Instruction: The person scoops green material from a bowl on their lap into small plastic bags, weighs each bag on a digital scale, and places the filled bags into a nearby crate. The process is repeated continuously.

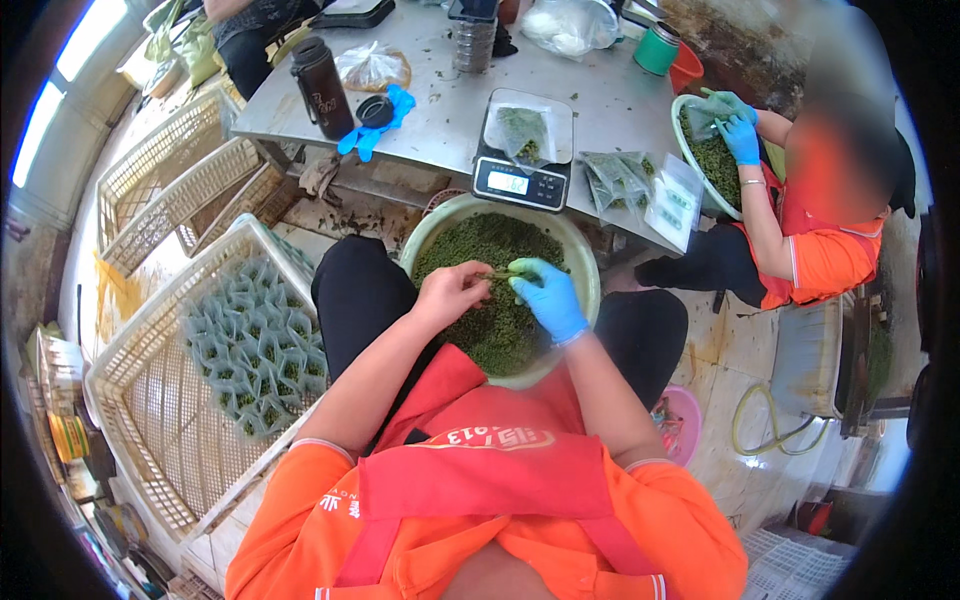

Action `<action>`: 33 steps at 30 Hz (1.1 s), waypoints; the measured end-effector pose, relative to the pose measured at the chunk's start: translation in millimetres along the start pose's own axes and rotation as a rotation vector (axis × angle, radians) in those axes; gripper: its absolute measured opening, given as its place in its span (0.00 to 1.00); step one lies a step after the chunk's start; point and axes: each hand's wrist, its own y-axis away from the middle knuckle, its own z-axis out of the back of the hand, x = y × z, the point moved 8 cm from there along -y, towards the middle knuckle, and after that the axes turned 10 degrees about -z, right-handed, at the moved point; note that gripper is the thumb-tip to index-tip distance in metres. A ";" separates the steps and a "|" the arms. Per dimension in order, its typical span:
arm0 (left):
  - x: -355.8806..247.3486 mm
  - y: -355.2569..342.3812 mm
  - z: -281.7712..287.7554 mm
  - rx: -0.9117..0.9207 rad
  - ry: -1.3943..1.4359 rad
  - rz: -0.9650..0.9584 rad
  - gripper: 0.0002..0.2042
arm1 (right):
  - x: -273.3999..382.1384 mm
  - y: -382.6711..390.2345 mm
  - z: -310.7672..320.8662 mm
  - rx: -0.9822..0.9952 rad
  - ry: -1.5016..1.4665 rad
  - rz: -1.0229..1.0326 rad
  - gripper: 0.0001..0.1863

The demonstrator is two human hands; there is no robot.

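Observation:
A pale green basin stands between my knees, heaped with small green berries that look like green peppercorns. Above the heap my bare left hand is closed in a pinch on one end of a thin greenish-brown sprig. Fingers of my blue-gloved right hand pinch the sprig's other end. Just beyond the basin, a digital scale sits at the table edge with a clear bag of green berries on its plate.
Filled clear bags and a label sheet lie right of the scale on the metal table. A black flask stands left. A crate holds several bags. At right, a co-worker's gloved hands work over another basin.

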 end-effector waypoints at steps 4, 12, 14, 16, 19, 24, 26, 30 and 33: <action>-18.9 5.4 13.1 -0.031 -0.457 -0.156 0.17 | 64.1 -8.0 20.3 -0.350 0.524 0.366 0.20; -38.4 2.6 11.6 -0.082 -0.387 -0.254 0.18 | 108.8 -97.3 29.1 -0.513 0.829 0.068 0.23; -39.1 1.3 12.7 -0.081 -0.368 -0.256 0.16 | 104.3 -93.8 36.0 -0.584 0.745 0.270 0.20; -35.0 2.3 18.3 -0.136 -0.322 -0.243 0.15 | 111.9 -68.3 35.2 -0.628 0.584 0.452 0.13; -18.0 1.0 21.9 -0.209 -0.072 -0.085 0.14 | 85.4 -39.4 33.7 -0.503 0.192 0.411 0.10; -17.7 -5.2 12.3 -0.175 0.111 -0.148 0.13 | 50.3 -7.7 -7.3 -0.129 0.046 0.147 0.08; -6.0 -6.0 2.4 -0.118 0.289 -0.064 0.12 | 46.0 -5.8 -10.4 -0.074 -0.041 0.088 0.08; -3.1 -0.8 2.9 -0.134 0.426 -0.028 0.09 | 52.7 -9.9 -4.9 -0.069 0.004 0.077 0.09; -18.7 1.5 8.6 -0.198 0.393 -0.087 0.09 | 53.4 -5.8 -10.3 -0.006 -0.034 -0.010 0.09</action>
